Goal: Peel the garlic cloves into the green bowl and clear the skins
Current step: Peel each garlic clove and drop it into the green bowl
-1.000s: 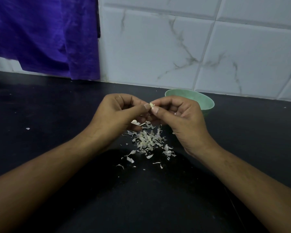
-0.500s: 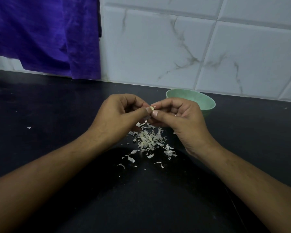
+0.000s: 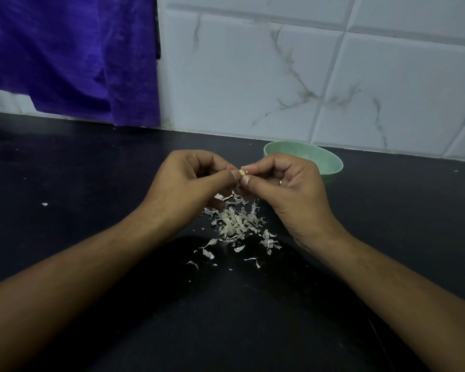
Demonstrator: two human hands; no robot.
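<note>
Closest to the camera, two bare forearms come in from the bottom corners of the frame over a black bench (image 3: 91, 183). Just past them, around the middle of the frame, there's a loose heap of garlic skins (image 3: 236, 224) lying on the bench, with a few stray bits scattered toward the bottom and one lone fleck (image 3: 45, 204) way off at the left. Right above the heap the two hands meet, held off the bench. The left hand (image 3: 188, 183) has its fingers curled in and its thumb pressed against a small pale garlic clove (image 3: 242, 172). The right hand (image 3: 287, 189) is curled the same way and pinches the clove from the other side between thumb and forefinger, so both hands have hold of it. A ring (image 3: 280, 181) shows on one right finger. The clove is mostly hidden by fingertips, so I can't really tell how much skin is on it. Just behind the right hand sits the green bowl (image 3: 325, 159), partly covered by it, and its inside isn't visible from this angle. Behind it runs a white marbled tile wall (image 3: 253, 76), and a purple cloth (image 3: 65, 57) hangs in the upper left.
</note>
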